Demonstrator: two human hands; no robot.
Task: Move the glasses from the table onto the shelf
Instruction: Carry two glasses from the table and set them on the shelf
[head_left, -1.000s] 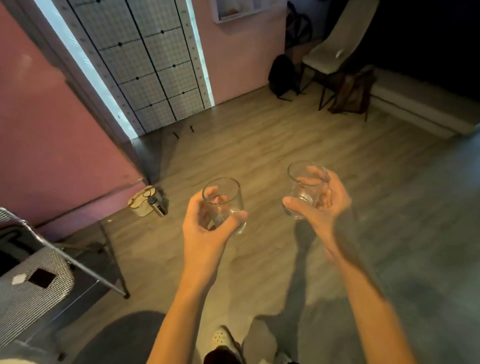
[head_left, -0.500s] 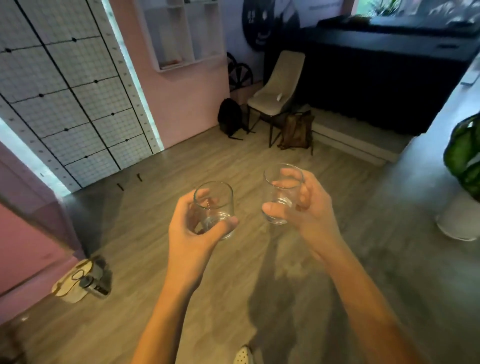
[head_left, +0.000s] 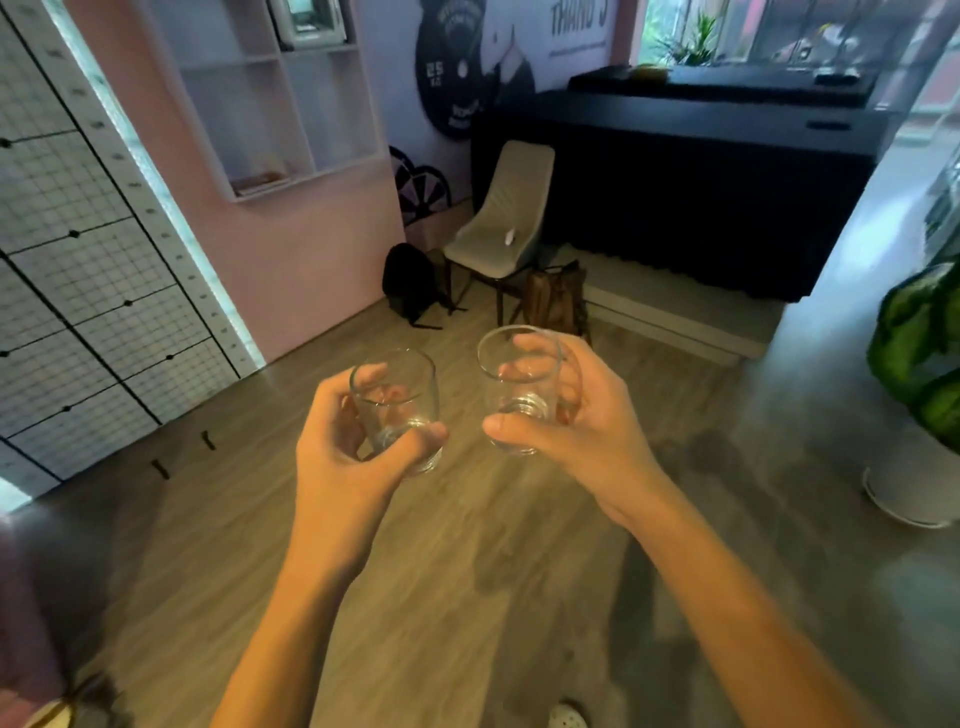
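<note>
since the earlier frames the view has swung up and to the right: the white wall shelf (head_left: 280, 98), before only a sliver at the top edge, now fills the upper left, and the checked chair and low frame at the lower left have gone. both hands keep the same raised pose with their glasses.

hidden or unclear: the shelf's top is cut off by the frame edge; something flat lies in its lowest compartment, too blurred to name. the potted plant (head_left: 919, 353) is cut by the right edge. a shoe (head_left: 566, 716) shows only in part at the bottom edge. a pale object at the lower left corner cannot be made out. the base of each glass is partly covered by a thumb.

left hand (head_left: 343, 457): forearm rising from the bottom edge, grip closed around the left glass (head_left: 397, 410), thumb across the lower front, fingers seen through the wall behind. the glass is upright with a slight tilt, held in the air over the wooden floor (head_left: 441, 597).

right hand (head_left: 576, 426): forearm entering from the lower right, grip closed around the right glass (head_left: 519, 384), thumb across its base, fingers curled behind. this glass sits just beside the other, apart from it, and well short of the shelf. a beige chair (head_left: 504, 218) and two bags stand beyond.
</note>
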